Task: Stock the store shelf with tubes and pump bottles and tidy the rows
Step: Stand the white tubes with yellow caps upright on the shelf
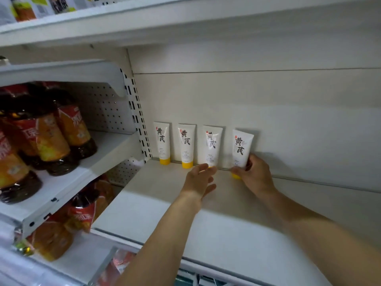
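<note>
Several white tubes with yellow caps stand cap-down in a row against the back wall of a pale shelf (169, 213). The leftmost tube (162, 141) and the second tube (186, 144) stand free. My left hand (199, 179) reaches with straight fingers to the base of the third tube (212, 143), covering its cap. My right hand (254, 175) grips the lower end of the rightmost tube (241, 147), fingers curled round it just above its yellow cap.
To the left, a neighbouring rack holds dark drink bottles with orange-red labels (51, 131) on two levels. A perforated upright (137, 112) divides the racks. An upper shelf (144, 19) overhangs. The shelf runs on to the right of the tubes.
</note>
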A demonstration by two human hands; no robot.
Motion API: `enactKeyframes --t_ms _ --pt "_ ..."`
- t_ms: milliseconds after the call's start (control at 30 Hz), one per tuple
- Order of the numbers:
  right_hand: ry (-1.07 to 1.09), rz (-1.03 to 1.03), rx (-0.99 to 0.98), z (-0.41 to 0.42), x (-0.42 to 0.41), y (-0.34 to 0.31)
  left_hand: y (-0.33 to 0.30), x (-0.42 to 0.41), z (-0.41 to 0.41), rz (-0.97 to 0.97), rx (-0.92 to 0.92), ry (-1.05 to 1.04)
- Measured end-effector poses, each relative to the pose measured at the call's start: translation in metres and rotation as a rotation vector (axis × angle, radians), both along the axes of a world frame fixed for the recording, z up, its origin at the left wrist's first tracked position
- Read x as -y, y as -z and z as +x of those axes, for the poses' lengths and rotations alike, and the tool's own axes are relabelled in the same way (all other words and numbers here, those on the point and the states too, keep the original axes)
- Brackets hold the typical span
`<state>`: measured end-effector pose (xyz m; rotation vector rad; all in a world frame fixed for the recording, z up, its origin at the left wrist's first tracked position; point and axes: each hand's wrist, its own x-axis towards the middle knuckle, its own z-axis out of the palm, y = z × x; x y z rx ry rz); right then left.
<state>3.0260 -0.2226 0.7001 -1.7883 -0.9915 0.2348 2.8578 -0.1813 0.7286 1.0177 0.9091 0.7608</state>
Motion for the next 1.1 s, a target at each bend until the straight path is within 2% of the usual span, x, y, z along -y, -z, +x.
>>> enactKeyframes --t_ms 333,533,700,900,1100 --pt "0.077 -0.093 0.063 -0.004 -0.003 -0.002 -0.006 0.005 -0.017 -0.019 0.04 -0.069" --pt "0.193 -0.036 -0.035 -0.026 0.016 -0.001 -0.009 0.016 -0.05 -0.024 0.151 -0.084" --pt "0.091 0.02 -0.147 -0.081 0.034 -0.012 -0.013 0.042 -0.091 -0.026 0.244 -0.112" --pt "-0.134 0.309 -0.187 -0.189 0.057 -0.035 -0.014 0.075 -0.168 0.005 0.196 -0.167" --pt "-0.369 0.264 -0.181 -0.295 0.081 -0.023 0.006 0.102 -0.26 -0.017 0.142 -0.271"
